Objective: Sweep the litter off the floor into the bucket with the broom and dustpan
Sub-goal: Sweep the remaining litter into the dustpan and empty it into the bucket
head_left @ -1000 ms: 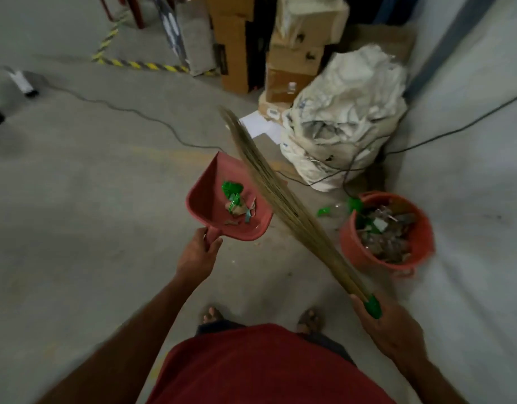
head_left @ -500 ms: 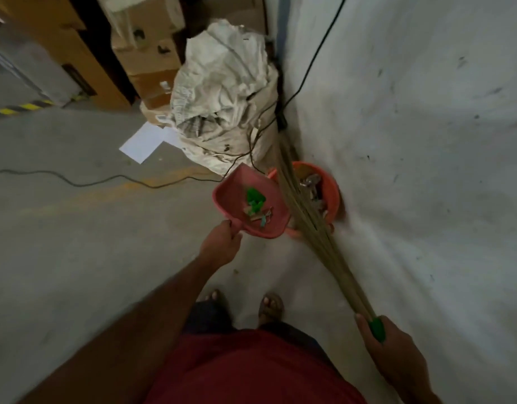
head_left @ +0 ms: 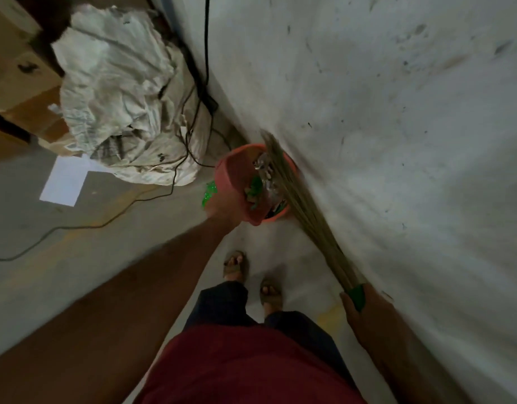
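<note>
Head view: grey concrete floor [head_left: 62, 258] meets scuffed wall [head_left: 397, 112]

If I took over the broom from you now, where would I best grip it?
Probably the green handle end of the broom, where the right hand already holds it. Come from the open floor side: the wall flanks it and its bristles lean over the bucket.

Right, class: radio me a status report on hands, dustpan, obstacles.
Left hand tipping dustpan over bucket. Right hand grips broom. Cables nearby.
</note>
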